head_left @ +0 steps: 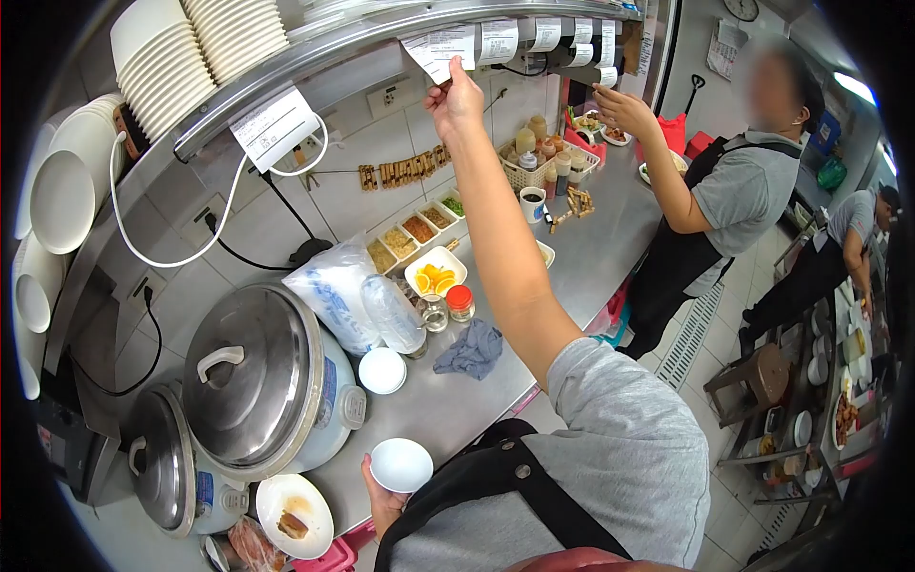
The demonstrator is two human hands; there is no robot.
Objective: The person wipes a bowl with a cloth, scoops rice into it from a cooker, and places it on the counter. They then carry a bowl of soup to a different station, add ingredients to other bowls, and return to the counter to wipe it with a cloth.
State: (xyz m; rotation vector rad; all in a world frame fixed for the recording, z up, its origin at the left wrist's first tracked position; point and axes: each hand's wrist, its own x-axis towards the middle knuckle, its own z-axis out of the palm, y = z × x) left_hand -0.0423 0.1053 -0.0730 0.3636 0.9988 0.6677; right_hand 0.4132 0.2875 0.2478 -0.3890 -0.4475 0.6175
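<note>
Under steel shelf rail (324, 59), found paper slip (446, 46) pinched at lower edge by raised right hand (459, 103), nearer than left hand (383, 505); well below rail, noted white bowl (400, 465) grasped in left.

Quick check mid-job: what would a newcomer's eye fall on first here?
Probably the right hand, raised high at a paper slip hanging from the shelf. Then the big pot with its domed metal lid, on the left of the view. Below and to its right, the left hand holds a white bowl.
</note>
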